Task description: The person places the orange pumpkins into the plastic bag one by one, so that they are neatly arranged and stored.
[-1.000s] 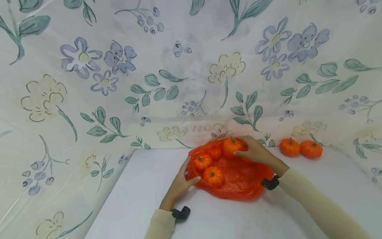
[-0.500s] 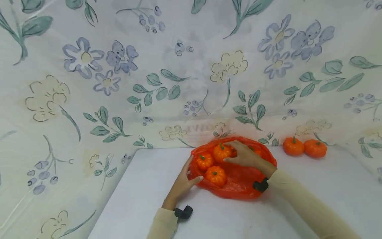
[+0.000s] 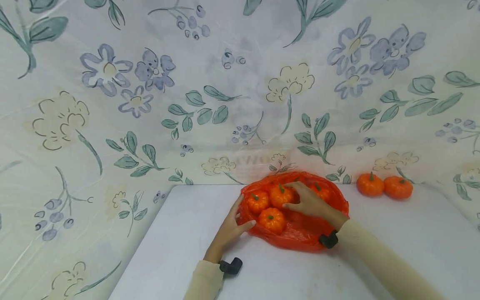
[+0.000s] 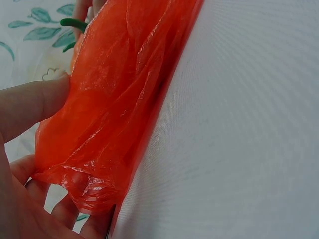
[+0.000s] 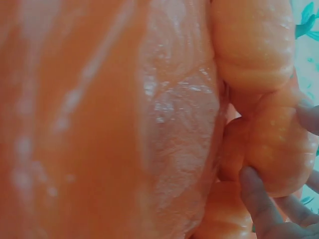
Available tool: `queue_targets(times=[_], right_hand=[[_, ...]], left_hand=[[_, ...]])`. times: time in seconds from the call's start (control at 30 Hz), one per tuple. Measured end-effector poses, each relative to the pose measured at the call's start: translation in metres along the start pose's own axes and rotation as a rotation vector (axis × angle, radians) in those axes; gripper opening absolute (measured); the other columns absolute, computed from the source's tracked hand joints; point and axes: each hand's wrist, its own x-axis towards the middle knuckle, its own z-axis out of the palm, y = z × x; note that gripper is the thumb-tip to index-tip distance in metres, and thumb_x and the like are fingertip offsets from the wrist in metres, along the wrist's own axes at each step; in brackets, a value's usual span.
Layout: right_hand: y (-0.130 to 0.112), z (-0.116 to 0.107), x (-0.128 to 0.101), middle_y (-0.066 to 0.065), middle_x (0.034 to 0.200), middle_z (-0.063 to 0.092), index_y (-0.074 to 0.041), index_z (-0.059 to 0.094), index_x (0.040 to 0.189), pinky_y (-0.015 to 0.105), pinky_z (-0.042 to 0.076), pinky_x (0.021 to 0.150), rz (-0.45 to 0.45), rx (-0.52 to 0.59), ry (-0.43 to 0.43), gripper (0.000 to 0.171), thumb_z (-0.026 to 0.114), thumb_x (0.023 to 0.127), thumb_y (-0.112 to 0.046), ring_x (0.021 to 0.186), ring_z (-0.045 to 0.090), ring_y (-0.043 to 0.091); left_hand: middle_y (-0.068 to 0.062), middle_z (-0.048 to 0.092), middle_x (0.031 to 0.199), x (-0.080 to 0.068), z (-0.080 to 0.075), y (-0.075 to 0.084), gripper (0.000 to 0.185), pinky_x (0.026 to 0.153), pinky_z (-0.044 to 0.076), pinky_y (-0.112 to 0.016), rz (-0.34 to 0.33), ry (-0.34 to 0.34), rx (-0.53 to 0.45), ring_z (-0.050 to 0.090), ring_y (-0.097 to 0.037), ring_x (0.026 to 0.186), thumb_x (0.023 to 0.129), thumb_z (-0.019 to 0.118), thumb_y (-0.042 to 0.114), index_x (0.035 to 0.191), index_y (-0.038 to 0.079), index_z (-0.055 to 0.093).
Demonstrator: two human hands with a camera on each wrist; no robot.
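Near the worktop's [image 3: 187, 250] back edge, the right hand [image 3: 309, 203] grips a small pumpkin [image 3: 280, 195] inside the orange bag [image 3: 300, 233], while the left hand [image 3: 230, 227] pinches the bag's rim. Best to hold that rim taut and low, so the pumpkin settles beside the others without snagging the film.

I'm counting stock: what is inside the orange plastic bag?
The orange plastic bag shows four small pumpkins. The right hand grips one of them and covers part of the inside, so more could be hidden. The left hand holds the bag's edge.
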Motion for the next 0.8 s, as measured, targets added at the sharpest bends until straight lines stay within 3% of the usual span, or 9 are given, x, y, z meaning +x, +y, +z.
queue_targets(times=[0.37, 0.63, 0.8], right_hand=[[0.012, 0.009, -0.005, 0.014, 0.145, 0.047, -0.012, 0.044, 0.144, 0.058, 0.045, 0.108, 0.021, 0.039, -0.006, 0.071, 0.077, 0.087, -0.038, 0.133, 0.047, 0.035], [0.012, 0.012, -0.005, 0.015, 0.147, 0.046, -0.011, 0.045, 0.144, 0.06, 0.044, 0.109, 0.042, 0.011, -0.015, 0.071, 0.078, 0.087, -0.036, 0.136, 0.045, 0.037], [0.016, 0.017, -0.007, 0.015, 0.144, 0.047, -0.01, 0.047, 0.142, 0.059, 0.043, 0.109, 0.039, -0.003, -0.033, 0.069, 0.078, 0.086, -0.037, 0.134, 0.046, 0.036]], left_hand=[[-0.014, 0.023, 0.166, 0.001, 0.002, 0.003, 0.092, 0.114, 0.032, -0.066, -0.018, 0.005, -0.011, 0.033, -0.041, 0.145, 0.086, 0.072, 0.019, 0.161, 0.013, 0.018], [-0.004, 0.025, 0.166, -0.001, 0.001, 0.002, 0.09, 0.115, 0.034, -0.063, -0.003, 0.016, 0.018, 0.036, -0.034, 0.145, 0.087, 0.073, 0.031, 0.16, 0.026, 0.021], [-0.005, 0.025, 0.166, -0.001, 0.001, 0.003, 0.09, 0.113, 0.037, -0.062, -0.009, 0.009, 0.012, 0.038, -0.035, 0.143, 0.086, 0.073, 0.033, 0.16, 0.026, 0.021]])
